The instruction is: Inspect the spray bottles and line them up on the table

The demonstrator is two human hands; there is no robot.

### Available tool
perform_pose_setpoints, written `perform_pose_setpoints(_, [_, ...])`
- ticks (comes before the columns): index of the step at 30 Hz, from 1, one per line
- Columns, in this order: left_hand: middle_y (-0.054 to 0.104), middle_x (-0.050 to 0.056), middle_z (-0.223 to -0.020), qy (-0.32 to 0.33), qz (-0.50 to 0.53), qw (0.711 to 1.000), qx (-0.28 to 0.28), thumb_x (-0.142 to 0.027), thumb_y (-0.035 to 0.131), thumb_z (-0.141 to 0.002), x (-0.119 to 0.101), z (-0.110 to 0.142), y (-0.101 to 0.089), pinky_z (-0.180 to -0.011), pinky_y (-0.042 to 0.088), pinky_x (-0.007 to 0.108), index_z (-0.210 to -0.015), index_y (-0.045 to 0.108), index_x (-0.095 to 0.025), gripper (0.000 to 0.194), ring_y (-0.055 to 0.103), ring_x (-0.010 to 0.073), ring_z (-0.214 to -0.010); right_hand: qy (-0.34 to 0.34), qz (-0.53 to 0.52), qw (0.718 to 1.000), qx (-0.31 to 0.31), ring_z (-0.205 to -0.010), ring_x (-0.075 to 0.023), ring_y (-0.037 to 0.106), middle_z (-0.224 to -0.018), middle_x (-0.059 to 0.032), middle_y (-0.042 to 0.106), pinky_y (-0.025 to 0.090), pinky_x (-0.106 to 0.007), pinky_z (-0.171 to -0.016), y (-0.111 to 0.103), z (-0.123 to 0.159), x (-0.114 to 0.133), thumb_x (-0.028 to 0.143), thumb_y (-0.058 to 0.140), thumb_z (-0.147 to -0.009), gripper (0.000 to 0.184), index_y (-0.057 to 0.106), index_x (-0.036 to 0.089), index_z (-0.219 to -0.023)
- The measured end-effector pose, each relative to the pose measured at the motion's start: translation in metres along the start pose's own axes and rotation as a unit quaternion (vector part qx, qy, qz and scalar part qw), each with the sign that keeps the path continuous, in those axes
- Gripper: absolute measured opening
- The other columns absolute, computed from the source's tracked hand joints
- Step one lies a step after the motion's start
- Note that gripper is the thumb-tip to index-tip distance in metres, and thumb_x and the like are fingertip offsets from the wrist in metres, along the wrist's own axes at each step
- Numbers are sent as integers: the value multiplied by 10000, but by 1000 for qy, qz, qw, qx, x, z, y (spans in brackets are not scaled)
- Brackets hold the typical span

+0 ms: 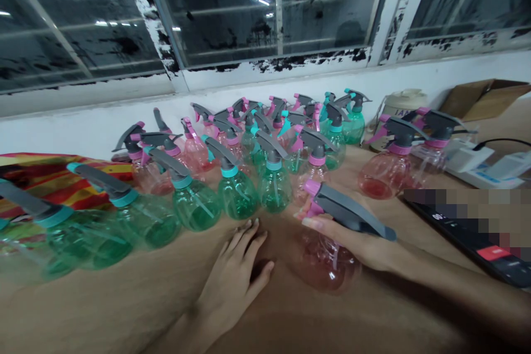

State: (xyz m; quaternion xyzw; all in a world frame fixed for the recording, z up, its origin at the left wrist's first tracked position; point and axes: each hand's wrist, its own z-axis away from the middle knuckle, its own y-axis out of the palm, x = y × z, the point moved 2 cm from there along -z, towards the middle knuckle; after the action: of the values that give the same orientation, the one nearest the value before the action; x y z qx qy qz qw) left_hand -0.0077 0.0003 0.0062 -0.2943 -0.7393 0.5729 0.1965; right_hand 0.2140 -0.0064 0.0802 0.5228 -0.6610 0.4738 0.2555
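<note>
My right hand [352,235] is closed round the neck of a pink spray bottle [327,268] with a grey and pink trigger head, low at the right of centre. The bottle's body is slightly blurred and see-through. My left hand [236,268] lies on the wooden table [145,304] with its fingers stretched forward, holding nothing. Just beyond its fingertips stands a green spray bottle [238,193]. Another green spray bottle [274,185] is beside that one, and a pink spray bottle [311,174] stands behind the one I hold.
Several more green bottles [153,224] run to the left, with mixed pink and green ones behind. At right are two pink bottles [384,177], a phone [460,238], a power strip [493,168], a light-coloured container [404,102] and a cardboard box [481,99]. Striped cloth [53,177] lies left.
</note>
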Motion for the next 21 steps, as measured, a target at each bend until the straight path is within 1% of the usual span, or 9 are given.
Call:
perform_pose_setpoints(4, [448, 122, -1381, 3, -4, 1000, -6, -378, 453, -930, 0, 0, 1, -1009, 376, 470, -1284, 462, -160, 416, 414, 275, -1261, -1, 8, 1000, -7, -593, -122, 542, -660, 26, 572, 452, -247, -565, 1, 0, 0, 390, 617, -796, 197, 563, 223, -707])
perform_pose_setpoints(8, [465, 126, -1363, -1, -6, 1000, -4, -372, 464, -926, 0, 1, 2, -999, 386, 477, -1282, 465, -160, 415, 425, 275, -1250, -15, 31, 999, -23, -530, -108, 473, -594, 41, 493, 415, -241, -511, -1, 0, 4, 384, 596, -807, 261, 497, 223, -628])
perform_pose_setpoints(10, [471, 127, -1356, 0, -5, 1000, -4, -369, 465, -925, 1, 1, 2, -997, 389, 478, -1283, 465, -160, 415, 427, 275, -1247, -15, 31, 999, -5, -529, -111, 484, -584, 39, 491, 427, -245, -518, -1, 0, 4, 383, 586, -814, 271, 492, 224, -616])
perform_pose_setpoints(12, [472, 126, -1355, 2, -4, 1000, -4, -367, 466, -923, 0, 1, 2, -998, 388, 477, -1280, 467, -160, 413, 426, 274, -1248, -1, 7, 1000, 14, -576, -130, 546, -631, 26, 557, 468, -257, -559, 0, 0, 3, 395, 592, -806, 204, 554, 233, -688])
perform_pose_setpoints(14, [466, 124, -1362, 2, -4, 1000, -7, -362, 470, -921, 0, 1, 1, -1001, 385, 474, -1276, 471, -162, 407, 423, 272, -1250, 14, -14, 1000, 17, -636, -152, 598, -724, 7, 631, 497, -268, -584, 0, 1, 0, 411, 608, -792, 162, 616, 251, -821])
perform_pose_setpoints(16, [455, 120, -1374, 1, -2, 1000, -5, -357, 476, -918, 0, 1, 1, -1002, 386, 471, -1277, 470, -163, 408, 424, 271, -1251, 13, -13, 1000, 8, -613, -151, 601, -790, -1, 664, 501, -271, -549, -1, 2, -2, 422, 622, -778, 208, 641, 264, -912])
perform_pose_setpoints(18, [454, 119, -1376, -1, 0, 1000, -3, -355, 481, -915, 0, 1, 1, -1001, 386, 471, -1277, 471, -164, 409, 427, 272, -1248, -4, 5, 1000, 6, -563, -141, 578, -826, -4, 673, 496, -282, -531, 0, 3, -3, 425, 626, -777, 265, 650, 264, -986])
perform_pose_setpoints(19, [457, 119, -1373, -2, 0, 1000, -1, -354, 484, -914, 0, 1, 1, -1002, 385, 472, -1277, 472, -165, 410, 428, 273, -1247, -13, 14, 1000, 6, -561, -141, 573, -850, -6, 675, 502, -295, -553, 0, 3, -4, 424, 626, -777, 305, 643, 263, -1036])
perform_pose_setpoints(21, [462, 119, -1369, -5, 1, 1000, 0, -353, 487, -912, 0, 1, 1, -1005, 381, 474, -1278, 473, -165, 412, 427, 274, -1248, -29, 33, 999, -6, -612, -158, 582, -879, -10, 673, 511, -330, -646, 0, 4, -4, 422, 624, -778, 369, 618, 265, -1112])
